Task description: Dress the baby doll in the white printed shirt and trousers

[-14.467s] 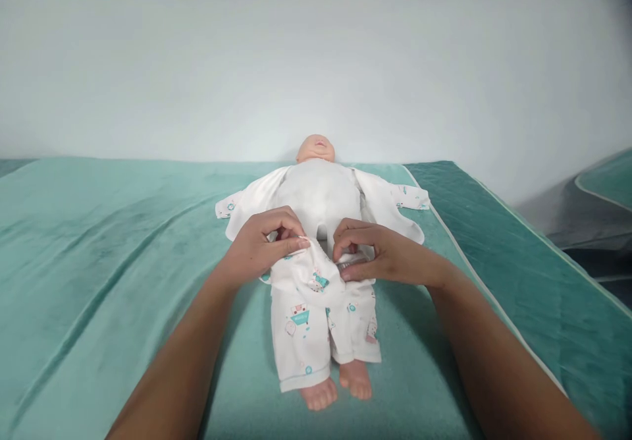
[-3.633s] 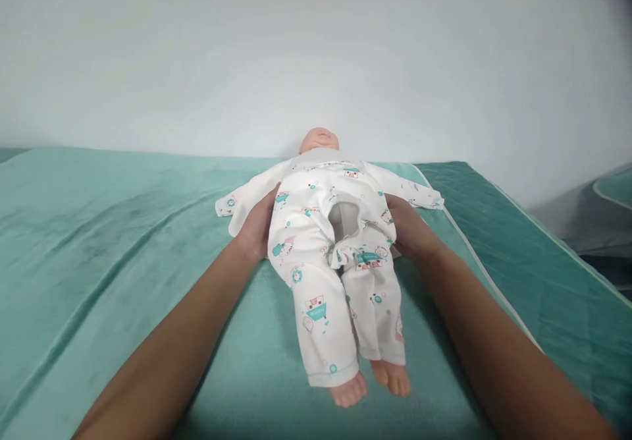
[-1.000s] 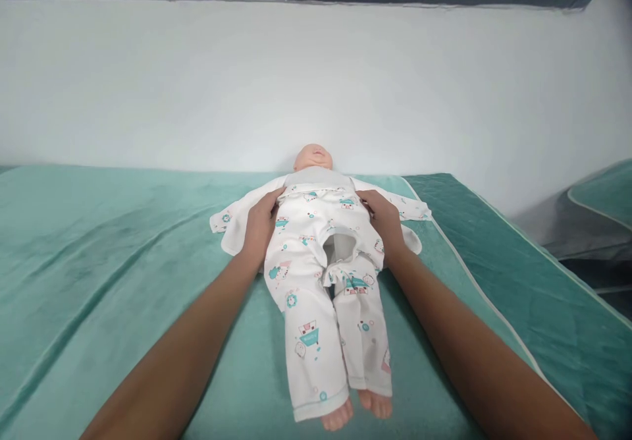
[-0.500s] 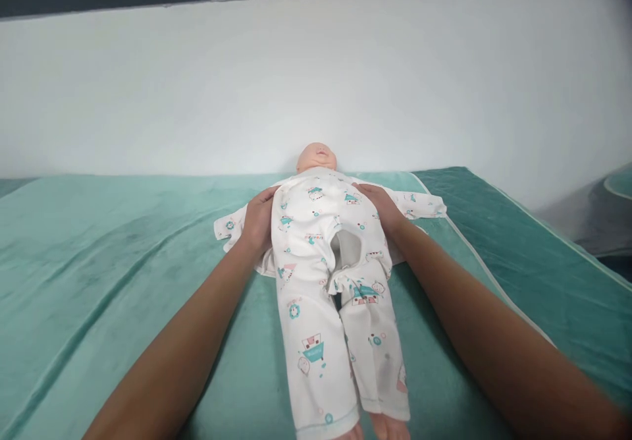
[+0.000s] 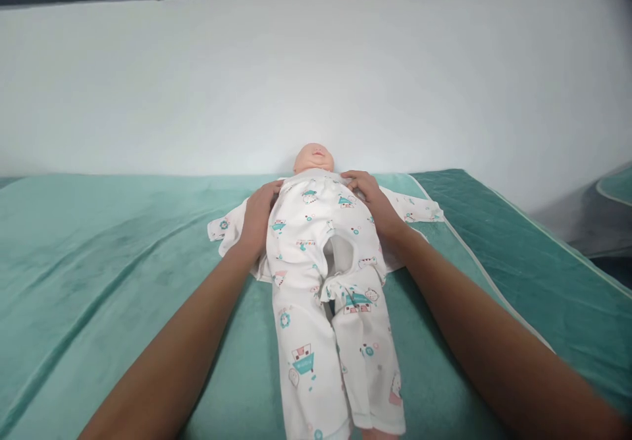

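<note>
We reach both arms forward, one along each side of the doll (image 5: pixel 314 159), which lies on its back on the green blanket (image 5: pixel 123 242), head near the white wall (image 5: pixel 316 64). Our left hand (image 5: pixel 259 215) curves against the side of the printed trousers (image 5: pixel 309 341), fingers close together; our right hand (image 5: pixel 370 201) bends its fingers at the waist's upper edge. We cannot tell whether either grips the cloth. The trousers enclose the doll's belly and legs, with an open gap at the crotch. We count one doll, one pair of trousers and one jacket (image 5: pixel 417 209), its two sleeves spread outward.
</note>
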The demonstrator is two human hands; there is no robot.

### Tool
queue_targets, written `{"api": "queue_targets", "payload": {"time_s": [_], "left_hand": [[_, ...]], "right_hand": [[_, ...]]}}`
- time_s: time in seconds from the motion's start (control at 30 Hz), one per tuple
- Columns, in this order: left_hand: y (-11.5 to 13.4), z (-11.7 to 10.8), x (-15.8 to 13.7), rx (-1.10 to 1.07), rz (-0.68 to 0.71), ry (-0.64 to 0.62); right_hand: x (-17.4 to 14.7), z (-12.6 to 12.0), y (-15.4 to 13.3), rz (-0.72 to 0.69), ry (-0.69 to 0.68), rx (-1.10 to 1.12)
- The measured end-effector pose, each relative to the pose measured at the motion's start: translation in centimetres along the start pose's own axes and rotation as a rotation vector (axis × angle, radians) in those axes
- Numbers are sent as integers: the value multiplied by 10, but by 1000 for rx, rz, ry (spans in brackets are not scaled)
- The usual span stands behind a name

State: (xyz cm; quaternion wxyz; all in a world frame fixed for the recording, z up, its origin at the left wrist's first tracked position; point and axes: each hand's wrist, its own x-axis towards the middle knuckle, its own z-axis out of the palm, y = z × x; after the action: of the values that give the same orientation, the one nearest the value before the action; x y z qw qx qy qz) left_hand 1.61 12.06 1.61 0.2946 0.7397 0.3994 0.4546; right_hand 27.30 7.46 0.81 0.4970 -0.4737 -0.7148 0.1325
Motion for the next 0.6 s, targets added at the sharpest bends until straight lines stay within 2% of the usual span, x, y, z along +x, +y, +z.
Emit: {"api": "queue_targets", "payload": {"time_s": [0.1,0.17,0.47,0.53,0.6], "left_hand": [[2,-5,5,-51,-60,-75],[2,-10,10,-56,-115,-111],[-2,-29,27,-155,-157,-285],[-5,-30,30,-179,-191,-296],[-10,-28,33,-216,-229,-247]], "right_hand": [[7,-2,6,31,-89,43],[11,-2,7,68,-102,47],[34,2,19,148,17,-179],[38,3,23,179,30,-184],[41,3,27,216,41,-189]]}}
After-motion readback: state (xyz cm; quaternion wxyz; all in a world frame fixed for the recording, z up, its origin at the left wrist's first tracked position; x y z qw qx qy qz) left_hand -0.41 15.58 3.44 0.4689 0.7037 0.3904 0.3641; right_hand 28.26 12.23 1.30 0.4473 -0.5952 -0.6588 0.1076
